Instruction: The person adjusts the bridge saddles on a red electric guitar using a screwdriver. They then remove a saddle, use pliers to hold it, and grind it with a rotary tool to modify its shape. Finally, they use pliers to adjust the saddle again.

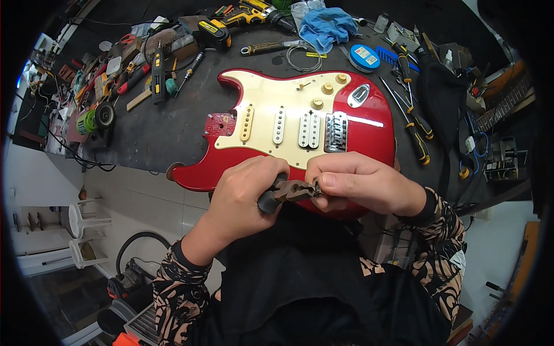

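Nearest me, at the near edge of the surface (173, 127), my left hand (236, 187) was wrapped firmly around the dark handles of the pliers (288, 192), while my right hand (360, 181) pinched a small metal piece (316, 188) at their tip, too small to make out. I judged that bit of work only partway through, since the piece was between fingers and pliers, not set on anything. Just beyond, partly beneath my hands, the red guitar body (199, 171) lay flat, face up, its lower side reaching past the near edge. Much of it looked done: the cream pickguard (262, 95) was on, with three pickups (279, 124) seated in it, the bridge (336, 131) in place to their right and, farther up, three knobs (328, 88) and the metal jack plate (359, 96). What seemed left was plain enough: the neck pocket (220, 124) stood bare, and I saw no strings over the bridge. Past the body, toward the far edge, lay a coil of wire (304, 60), a round blue tin (365, 58) and an adjustable wrench (271, 47); farthest off were a blue cloth (328, 27) and a yellow drill (248, 14).
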Demonstrator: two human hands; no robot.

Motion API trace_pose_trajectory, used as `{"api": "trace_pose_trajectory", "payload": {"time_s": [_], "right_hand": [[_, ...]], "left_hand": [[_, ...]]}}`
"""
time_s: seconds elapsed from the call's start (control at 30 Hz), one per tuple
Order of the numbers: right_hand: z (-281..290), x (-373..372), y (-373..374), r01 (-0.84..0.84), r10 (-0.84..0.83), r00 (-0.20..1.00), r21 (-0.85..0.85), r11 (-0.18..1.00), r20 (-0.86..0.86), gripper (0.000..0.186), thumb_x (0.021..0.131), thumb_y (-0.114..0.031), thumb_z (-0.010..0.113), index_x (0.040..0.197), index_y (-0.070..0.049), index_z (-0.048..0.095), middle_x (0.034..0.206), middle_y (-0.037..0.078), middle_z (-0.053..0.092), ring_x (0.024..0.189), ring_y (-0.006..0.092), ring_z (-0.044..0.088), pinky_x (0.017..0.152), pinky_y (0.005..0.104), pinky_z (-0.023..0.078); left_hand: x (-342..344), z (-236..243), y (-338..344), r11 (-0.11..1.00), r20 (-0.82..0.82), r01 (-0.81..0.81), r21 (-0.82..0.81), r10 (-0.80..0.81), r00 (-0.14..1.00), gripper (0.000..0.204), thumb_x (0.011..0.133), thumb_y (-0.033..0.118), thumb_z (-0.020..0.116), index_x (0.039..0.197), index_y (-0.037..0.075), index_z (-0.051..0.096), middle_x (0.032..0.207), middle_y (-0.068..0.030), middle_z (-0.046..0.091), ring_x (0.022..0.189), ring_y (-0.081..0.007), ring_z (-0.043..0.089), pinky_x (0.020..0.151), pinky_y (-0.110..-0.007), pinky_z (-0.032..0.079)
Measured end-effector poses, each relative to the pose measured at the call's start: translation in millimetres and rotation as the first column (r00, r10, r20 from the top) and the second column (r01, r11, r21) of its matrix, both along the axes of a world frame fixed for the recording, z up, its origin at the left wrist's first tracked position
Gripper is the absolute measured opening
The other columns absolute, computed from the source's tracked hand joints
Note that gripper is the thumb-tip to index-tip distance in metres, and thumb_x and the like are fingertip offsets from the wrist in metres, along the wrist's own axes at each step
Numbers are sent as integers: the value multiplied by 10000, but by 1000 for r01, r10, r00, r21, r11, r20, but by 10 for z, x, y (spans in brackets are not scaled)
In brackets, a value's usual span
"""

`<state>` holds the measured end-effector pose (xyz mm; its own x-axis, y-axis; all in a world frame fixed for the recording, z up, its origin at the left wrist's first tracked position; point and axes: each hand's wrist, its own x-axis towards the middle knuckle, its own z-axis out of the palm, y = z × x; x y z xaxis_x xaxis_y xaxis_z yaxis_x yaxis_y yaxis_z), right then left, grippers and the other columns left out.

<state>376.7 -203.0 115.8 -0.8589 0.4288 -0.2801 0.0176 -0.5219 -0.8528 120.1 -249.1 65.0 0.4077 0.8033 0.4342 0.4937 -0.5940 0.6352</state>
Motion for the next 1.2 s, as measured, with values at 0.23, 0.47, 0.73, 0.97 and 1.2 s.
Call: {"api": "trace_pose_trajectory", "payload": {"time_s": [0.23, 0.47, 0.73, 0.97, 1.2], "right_hand": [[109, -8, 144, -81, -212, 972, 993, 91, 99, 238, 1080, -279, 635, 967, -71, 605, 835, 45, 621, 772, 260, 582, 846, 388, 435], [100, -45, 60, 60, -156, 986, 764, 642, 53, 242, 1093, -265, 611, 982, -52, 638, 861, 73, 625, 796, 278, 591, 814, 377, 430], [-7, -42, 152, 47, -149, 988, 869, 492, 31, 237, 1068, -266, 661, 972, -50, 658, 895, 89, 618, 789, 223, 575, 744, 349, 403], [100, -98, 29, 90, -132, 991, 556, 826, 36, 318, 1162, -300, 534, 1064, -32, 673, 921, 73, 665, 874, 173, 614, 839, 332, 473], [46, -65, 164, 37, -170, 985, 918, 395, 33, 232, 1107, -248, 591, 1012, -46, 654, 848, 109, 600, 850, 256, 599, 825, 383, 462]], "left_hand": [[8, 55, -20, 988, -44, -107, -108, 103, 994, 349, 770, -21, 784, 1079, 42, 634, 896, -156, 686, 834, -388, 709, 711, -459, 558], [16, 79, -57, 986, 28, -68, -151, 73, 997, 217, 912, 68, 810, 1077, 34, 674, 882, -135, 700, 756, -315, 719, 687, -377, 546], [4, 77, -72, 965, 22, -95, -243, 103, 994, 213, 974, 139, 812, 1107, 35, 682, 845, -114, 700, 729, -272, 706, 689, -353, 540], [6, 115, -103, 976, 78, -64, -208, 82, 994, 222, 994, 170, 812, 1103, 30, 678, 834, -103, 703, 721, -245, 701, 689, -342, 536], [-11, 102, -59, 967, 23, -118, -228, 126, 992, 219, 982, 156, 822, 1091, 29, 679, 867, -119, 714, 735, -253, 710, 695, -342, 540]]}}
